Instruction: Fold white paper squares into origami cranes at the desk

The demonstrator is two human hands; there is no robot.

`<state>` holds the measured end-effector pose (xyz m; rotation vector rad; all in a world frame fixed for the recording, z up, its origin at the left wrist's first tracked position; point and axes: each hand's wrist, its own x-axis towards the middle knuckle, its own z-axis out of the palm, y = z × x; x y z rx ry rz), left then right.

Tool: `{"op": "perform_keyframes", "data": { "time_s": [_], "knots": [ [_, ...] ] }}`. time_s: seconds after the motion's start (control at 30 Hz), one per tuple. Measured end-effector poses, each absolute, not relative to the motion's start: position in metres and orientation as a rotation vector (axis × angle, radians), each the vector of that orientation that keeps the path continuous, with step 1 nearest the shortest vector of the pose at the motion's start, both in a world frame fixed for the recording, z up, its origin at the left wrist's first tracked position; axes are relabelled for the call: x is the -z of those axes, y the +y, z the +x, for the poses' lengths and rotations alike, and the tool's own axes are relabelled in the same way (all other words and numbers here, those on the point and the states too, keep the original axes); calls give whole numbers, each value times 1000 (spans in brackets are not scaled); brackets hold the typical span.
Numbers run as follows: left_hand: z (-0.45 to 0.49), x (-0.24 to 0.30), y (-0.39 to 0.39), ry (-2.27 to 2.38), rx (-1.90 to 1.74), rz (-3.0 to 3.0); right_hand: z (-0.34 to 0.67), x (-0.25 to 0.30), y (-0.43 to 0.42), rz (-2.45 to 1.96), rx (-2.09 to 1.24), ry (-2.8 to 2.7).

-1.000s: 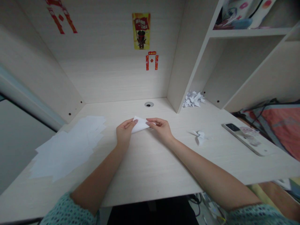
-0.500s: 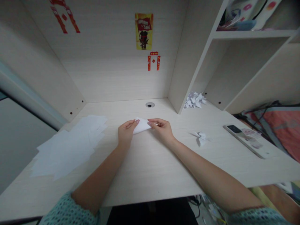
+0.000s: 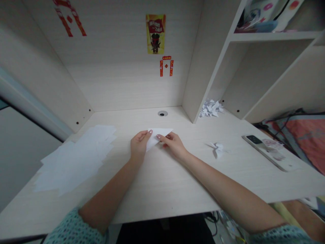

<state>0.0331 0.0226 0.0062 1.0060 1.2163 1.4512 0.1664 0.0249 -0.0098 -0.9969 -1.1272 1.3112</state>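
Observation:
Between my hands is a small sheet of white paper point(image 3: 157, 134), folded to a triangle with one point toward the right. My left hand point(image 3: 139, 143) pinches its left edge, the thumb lying on top. From the lower right, my right hand point(image 3: 174, 144) grips the slanting edge, thumb on the paper and fingers curled beneath it. To the right on the desk lies a folded paper crane point(image 3: 217, 149). A spread stack of white paper sheets point(image 3: 76, 157) lies left of my left arm.
A heap of small folded white papers point(image 3: 212, 108) sits in the lower shelf cubby behind an upright panel point(image 3: 203, 84). A phone point(image 3: 269, 152) lies at the desk's right. The desk point(image 3: 152, 189) has a round cable hole point(image 3: 163, 114) near the back wall.
The folded paper has turned, so its long edge now runs along the back and more of its face shows. My right hand has shifted left and slightly nearer.

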Motion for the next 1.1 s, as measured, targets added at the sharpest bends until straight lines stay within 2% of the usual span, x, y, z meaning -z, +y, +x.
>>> {"op": "perform_keyframes", "data": {
  "time_s": [0.37,0.73,0.93,1.1],
  "knots": [
    [39,-3,17,1190,-1644,1042,164,10,20,-1140,-1082,-1276],
    [15,-13,35,1295,-1869,776,171,13,28,-1109,-1183,-1248],
    [28,-12,25,1206,-1755,957,167,8,23,-967,-1219,-1281],
    [37,-7,18,1165,-1651,1042,166,10,22,-1054,-1130,-1327]
  ]
}}
